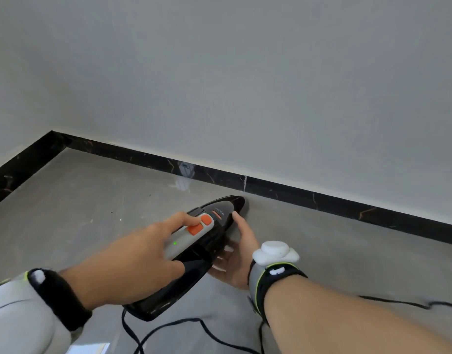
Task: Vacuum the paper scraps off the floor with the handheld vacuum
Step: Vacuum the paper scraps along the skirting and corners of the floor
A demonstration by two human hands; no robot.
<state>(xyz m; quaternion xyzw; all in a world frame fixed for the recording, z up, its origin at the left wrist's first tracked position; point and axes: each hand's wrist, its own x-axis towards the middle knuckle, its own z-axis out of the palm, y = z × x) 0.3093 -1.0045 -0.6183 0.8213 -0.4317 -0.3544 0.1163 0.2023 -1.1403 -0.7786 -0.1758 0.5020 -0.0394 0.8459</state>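
Handheld vacuum (pixel 194 251): low over grey floor (pixel 92 200), nose toward 1 o'clock, near baseboard (pixel 322 198). Left hand (pixel 133 261) grip wraps handle, thumb on orange button (pixel 206 220). Right hand (pixel 235 254) grip spread, cupping the body.

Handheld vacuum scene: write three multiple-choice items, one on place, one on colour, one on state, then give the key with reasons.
1. The handheld vacuum nozzle points toward:
A. the black baseboard
B. a doorway
C. a rug

2. The buttons on the vacuum are:
A. blue
B. orange
C. white

3. The left hand is:
A. hanging idle
B. flat on the floor
C. gripping the handle, thumb on a button

Key: 1 A, the nozzle tip lies near the baseboard. 2 B, both buttons show orange. 3 C, fingers wrap the handle while the right hand steadies the body.
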